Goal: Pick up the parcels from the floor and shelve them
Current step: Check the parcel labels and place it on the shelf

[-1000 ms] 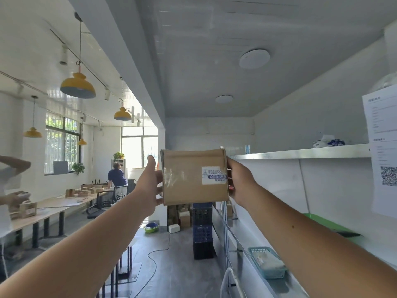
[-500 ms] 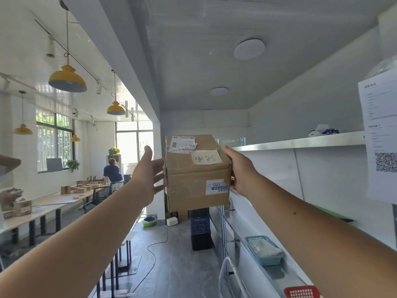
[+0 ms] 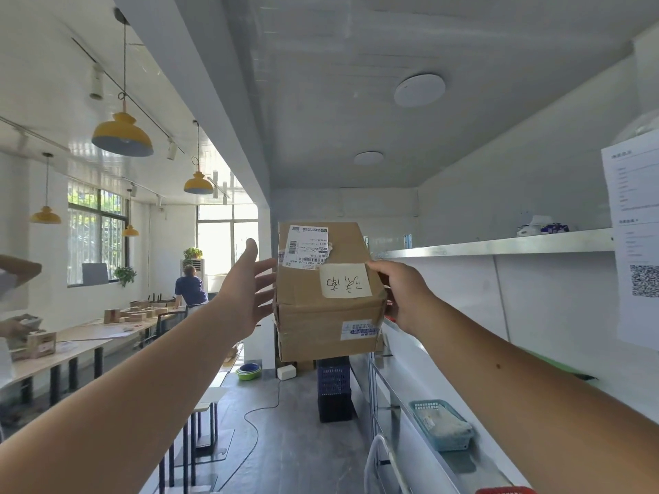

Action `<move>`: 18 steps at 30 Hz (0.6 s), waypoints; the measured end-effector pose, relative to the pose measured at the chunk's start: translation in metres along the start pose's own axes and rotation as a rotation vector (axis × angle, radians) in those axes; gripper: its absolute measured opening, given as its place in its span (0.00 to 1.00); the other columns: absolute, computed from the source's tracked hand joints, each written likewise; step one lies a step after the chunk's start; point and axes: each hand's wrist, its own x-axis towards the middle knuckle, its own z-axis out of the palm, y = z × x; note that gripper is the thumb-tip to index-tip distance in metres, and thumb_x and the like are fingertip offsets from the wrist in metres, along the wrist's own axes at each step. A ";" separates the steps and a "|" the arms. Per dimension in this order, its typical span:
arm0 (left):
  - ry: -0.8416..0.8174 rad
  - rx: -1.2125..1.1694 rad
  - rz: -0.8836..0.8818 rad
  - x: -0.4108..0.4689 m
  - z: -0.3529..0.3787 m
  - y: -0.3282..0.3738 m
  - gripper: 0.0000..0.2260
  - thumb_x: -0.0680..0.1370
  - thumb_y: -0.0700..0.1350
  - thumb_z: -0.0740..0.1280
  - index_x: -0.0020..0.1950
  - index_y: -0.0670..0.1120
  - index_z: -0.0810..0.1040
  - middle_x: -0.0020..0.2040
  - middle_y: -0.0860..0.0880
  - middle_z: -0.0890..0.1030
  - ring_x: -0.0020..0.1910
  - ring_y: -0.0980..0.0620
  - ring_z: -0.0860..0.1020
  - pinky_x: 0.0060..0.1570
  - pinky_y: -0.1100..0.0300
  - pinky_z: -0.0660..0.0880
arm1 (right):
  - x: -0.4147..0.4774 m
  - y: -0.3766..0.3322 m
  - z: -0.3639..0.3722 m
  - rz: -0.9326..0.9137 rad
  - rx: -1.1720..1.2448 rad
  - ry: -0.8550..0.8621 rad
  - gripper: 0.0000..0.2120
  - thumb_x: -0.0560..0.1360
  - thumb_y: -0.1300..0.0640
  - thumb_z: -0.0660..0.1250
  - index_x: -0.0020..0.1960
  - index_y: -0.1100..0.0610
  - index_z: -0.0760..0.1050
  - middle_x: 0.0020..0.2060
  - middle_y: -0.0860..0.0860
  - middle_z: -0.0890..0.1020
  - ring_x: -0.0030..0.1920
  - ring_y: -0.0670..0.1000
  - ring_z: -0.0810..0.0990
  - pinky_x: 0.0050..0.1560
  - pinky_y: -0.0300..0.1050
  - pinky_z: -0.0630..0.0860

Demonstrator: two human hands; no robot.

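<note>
While both bare arms reach forward, a brown cardboard box (image 3: 321,315) is carried in the air between the two hands, at about the height of the upper shelf (image 3: 499,244) on the right. The left hand (image 3: 246,290) is spread wide, its straight fingers laid against the box's left face. The right hand (image 3: 406,297) sets its thumb on the top right edge; its fingers are hidden behind the box, so it appears to clasp that side. The top face, tilted toward the camera, carries a white shipping label (image 3: 306,246) and a handwritten note (image 3: 345,285). A printed sheet (image 3: 634,244) hangs at far right. Below, a teal basket (image 3: 442,424) sits on a lower shelf. Beyond the box stand dark stacked crates (image 3: 334,386), and farther left a seated person (image 3: 190,288) faces the window.
</note>
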 end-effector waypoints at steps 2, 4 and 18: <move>-0.011 -0.027 0.003 -0.001 -0.002 0.000 0.30 0.82 0.70 0.58 0.70 0.48 0.79 0.57 0.45 0.87 0.51 0.43 0.86 0.52 0.47 0.83 | -0.003 -0.002 0.001 -0.010 -0.013 -0.008 0.11 0.79 0.55 0.68 0.58 0.58 0.85 0.45 0.53 0.88 0.47 0.57 0.83 0.42 0.47 0.77; -0.025 -0.064 -0.004 -0.002 -0.003 0.001 0.30 0.83 0.69 0.58 0.75 0.50 0.75 0.63 0.44 0.84 0.57 0.39 0.85 0.62 0.42 0.81 | -0.005 -0.003 0.000 -0.027 -0.021 -0.013 0.13 0.78 0.58 0.69 0.60 0.61 0.84 0.50 0.56 0.88 0.48 0.57 0.84 0.43 0.48 0.77; -0.084 -0.137 0.011 -0.015 -0.004 0.016 0.21 0.82 0.64 0.65 0.69 0.53 0.74 0.58 0.40 0.83 0.44 0.35 0.89 0.58 0.36 0.82 | -0.012 -0.012 -0.003 -0.092 -0.065 -0.059 0.26 0.67 0.67 0.61 0.58 0.53 0.87 0.43 0.51 0.86 0.44 0.52 0.83 0.46 0.46 0.77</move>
